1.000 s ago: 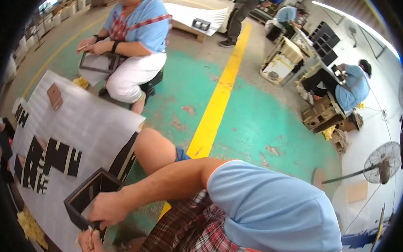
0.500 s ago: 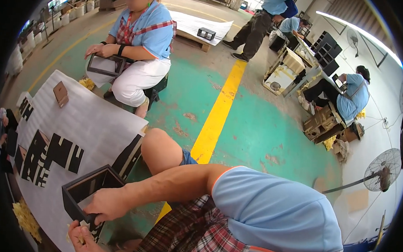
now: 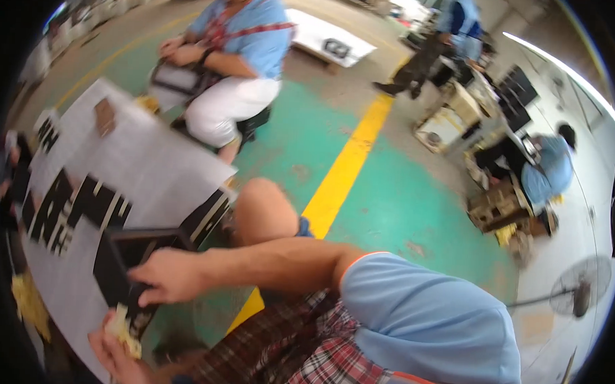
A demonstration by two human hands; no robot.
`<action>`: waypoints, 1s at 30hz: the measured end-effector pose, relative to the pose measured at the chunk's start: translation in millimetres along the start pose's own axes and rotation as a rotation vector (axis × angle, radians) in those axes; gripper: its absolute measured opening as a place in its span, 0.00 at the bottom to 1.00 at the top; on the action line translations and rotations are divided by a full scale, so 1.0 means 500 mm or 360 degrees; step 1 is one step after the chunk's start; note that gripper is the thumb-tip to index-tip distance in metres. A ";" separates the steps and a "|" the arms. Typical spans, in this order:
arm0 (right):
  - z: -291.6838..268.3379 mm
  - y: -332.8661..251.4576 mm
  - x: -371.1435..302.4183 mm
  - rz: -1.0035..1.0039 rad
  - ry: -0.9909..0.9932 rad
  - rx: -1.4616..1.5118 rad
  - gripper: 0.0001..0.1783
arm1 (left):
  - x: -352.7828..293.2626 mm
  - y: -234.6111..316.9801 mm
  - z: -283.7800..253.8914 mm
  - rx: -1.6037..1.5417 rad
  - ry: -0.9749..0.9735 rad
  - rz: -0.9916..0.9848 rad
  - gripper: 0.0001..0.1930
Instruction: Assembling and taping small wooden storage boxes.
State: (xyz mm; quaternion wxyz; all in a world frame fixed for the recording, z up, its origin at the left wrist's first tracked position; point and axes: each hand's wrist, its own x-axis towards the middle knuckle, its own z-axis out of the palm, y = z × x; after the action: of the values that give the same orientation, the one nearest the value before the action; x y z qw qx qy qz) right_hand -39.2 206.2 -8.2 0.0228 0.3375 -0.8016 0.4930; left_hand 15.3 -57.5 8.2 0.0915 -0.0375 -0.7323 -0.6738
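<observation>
A black open rectangular box (image 3: pixel 107 269) stands tilted at the near edge of the white-covered table. My right hand (image 3: pixel 174 275) reaches across from the right and is closed over the box's near rim, fingers on the inner side and thumb outside; motion blurs the fingertips. Just below the box's near corner, my left hand (image 3: pixel 115 351) pinches a crumpled pale yellow wad (image 3: pixel 122 331), cloth-like in look. Flat black cut-out pieces (image 3: pixel 83 201) lie on the white sheet (image 3: pixel 152 166) beyond the box.
A small brown piece (image 3: pixel 105 116) lies at the sheet's far end. Across the table a seated co-worker (image 3: pixel 248 48) holds a similar frame. Yellow scraps (image 3: pixel 29 304) hang by the left edge. To the right are another seated person (image 3: pixel 549 166) and a standing fan (image 3: pixel 580 289).
The view has shifted and blurred. The box has tipped, its opening now appearing narrower. My right hand has come out of the box onto its rim; the yellow wad shows more fully in my left hand.
</observation>
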 end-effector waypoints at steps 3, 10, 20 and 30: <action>-0.030 0.022 -0.024 0.0119 0.0054 -0.0238 0.30 | -0.004 0.039 0.092 0.0224 0.0082 -0.0136 0.20; -0.067 -0.024 -0.013 0.0235 0.0129 -0.0008 0.18 | 0.045 0.044 0.133 -0.0400 -0.0027 0.0023 0.13; -0.050 -0.018 -0.015 0.0275 0.0029 0.0065 0.18 | 0.038 0.020 0.109 0.0428 0.0025 0.0148 0.07; -0.082 -0.001 -0.022 0.0425 0.0109 0.0420 0.17 | 0.080 -0.016 0.000 0.0487 0.0514 0.0174 0.08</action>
State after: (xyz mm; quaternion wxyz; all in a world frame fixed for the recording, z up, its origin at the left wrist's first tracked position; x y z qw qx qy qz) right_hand -42.7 244.7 9.4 -0.0601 0.2111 -0.7663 0.6038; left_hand -25.4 -61.1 7.7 0.2485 0.0456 -0.7987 -0.5461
